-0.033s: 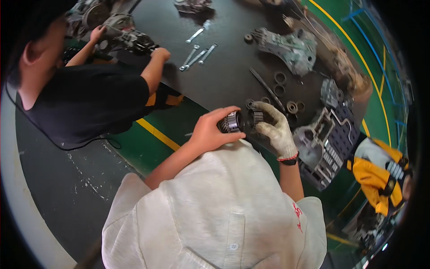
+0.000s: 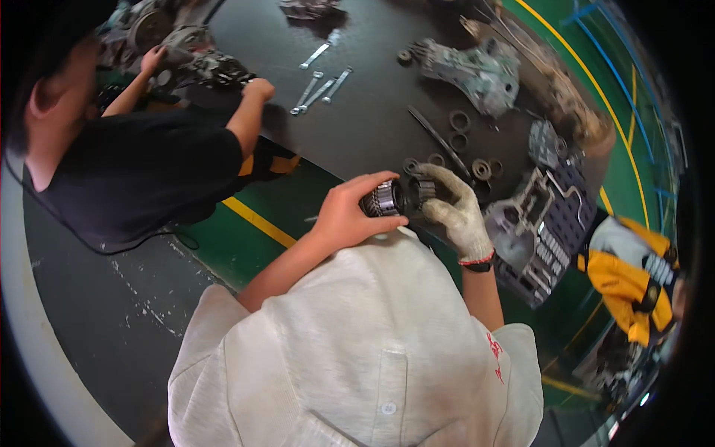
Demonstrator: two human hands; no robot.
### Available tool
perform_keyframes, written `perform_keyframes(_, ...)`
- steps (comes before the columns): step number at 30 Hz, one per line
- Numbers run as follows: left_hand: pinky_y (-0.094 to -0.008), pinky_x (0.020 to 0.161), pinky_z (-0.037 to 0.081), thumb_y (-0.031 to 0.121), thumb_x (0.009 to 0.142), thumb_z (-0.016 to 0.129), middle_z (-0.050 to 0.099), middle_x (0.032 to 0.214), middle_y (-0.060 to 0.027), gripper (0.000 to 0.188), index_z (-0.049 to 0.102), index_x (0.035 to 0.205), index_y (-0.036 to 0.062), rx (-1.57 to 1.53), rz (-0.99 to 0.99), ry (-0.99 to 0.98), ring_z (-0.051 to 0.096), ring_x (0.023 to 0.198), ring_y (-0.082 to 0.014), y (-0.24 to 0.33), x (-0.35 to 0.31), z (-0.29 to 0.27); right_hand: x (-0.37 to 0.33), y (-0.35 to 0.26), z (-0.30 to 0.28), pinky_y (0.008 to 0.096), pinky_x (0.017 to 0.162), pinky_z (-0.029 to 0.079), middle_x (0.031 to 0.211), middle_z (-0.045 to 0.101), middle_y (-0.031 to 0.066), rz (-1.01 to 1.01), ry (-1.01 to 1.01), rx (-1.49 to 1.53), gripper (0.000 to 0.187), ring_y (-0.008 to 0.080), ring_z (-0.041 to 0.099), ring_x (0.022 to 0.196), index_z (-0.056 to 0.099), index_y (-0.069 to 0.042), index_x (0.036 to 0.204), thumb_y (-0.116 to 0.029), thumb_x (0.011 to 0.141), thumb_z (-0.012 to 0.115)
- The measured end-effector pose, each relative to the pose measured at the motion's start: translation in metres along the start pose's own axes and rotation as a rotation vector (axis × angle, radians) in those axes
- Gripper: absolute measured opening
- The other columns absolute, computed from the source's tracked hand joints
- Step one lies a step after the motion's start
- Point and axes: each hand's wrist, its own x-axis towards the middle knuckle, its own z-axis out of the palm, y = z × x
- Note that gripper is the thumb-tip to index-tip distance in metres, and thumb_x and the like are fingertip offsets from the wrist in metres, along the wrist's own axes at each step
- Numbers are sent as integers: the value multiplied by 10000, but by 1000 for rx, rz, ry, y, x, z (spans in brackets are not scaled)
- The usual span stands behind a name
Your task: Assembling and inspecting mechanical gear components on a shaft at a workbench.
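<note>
Over dark mat (image 2: 372, 134) strewn with rings (image 2: 459, 120) and wrenches (image 2: 320, 91), gear (image 2: 393, 198) gripped at both ends: bare left hand (image 2: 348, 217) wrapped round toothed end, gloved right hand (image 2: 456, 210) closed on other.

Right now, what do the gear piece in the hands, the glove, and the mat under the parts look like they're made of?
The toothed gear piece, held between the bare left hand and the gloved right hand, looks like dark oily steel: its ribbed teeth glint. The glove looks like knitted cotton, off-white and grimy, with a red cuff edge. The mat seems to be dark rubber or plastic sheet, smooth with a dull sheen; which one is unclear.
</note>
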Motion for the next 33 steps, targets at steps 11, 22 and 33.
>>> perform_keyframes(11, -388, 740, 598, 339, 690, 961, 738, 1041, -96, 707, 718, 1318, 122, 293, 257, -129, 750, 836, -314, 42, 9, 12, -63, -22, 6, 352, 1008, 559, 1300, 702, 140, -52, 150, 3, 661, 200, 685, 1143, 595, 36, 1458, -75, 840, 799)
perform_keyframes(22, -423, 718, 602, 359, 683, 951, 723, 1035, -76, 757, 689, 1366, 166, 362, 339, -119, 747, 829, -331, 39, 4, 14, -71, -36, 18, 366, 1079, 519, 1353, 694, 157, -149, 184, -242, 685, 220, 660, 1224, 641, 40, 1408, -114, 788, 889)
perform_keyframes(33, -365, 938, 582, 333, 710, 958, 775, 1170, -156, 693, 723, 1311, 78, 111, -113, -126, 768, 1043, -286, -9, -22, -4, 54, 150, -57, 465, 1070, 527, 1290, 715, 226, 226, 385, -982, 627, 397, 666, 1234, 703, -130, 1350, -430, 818, 840)
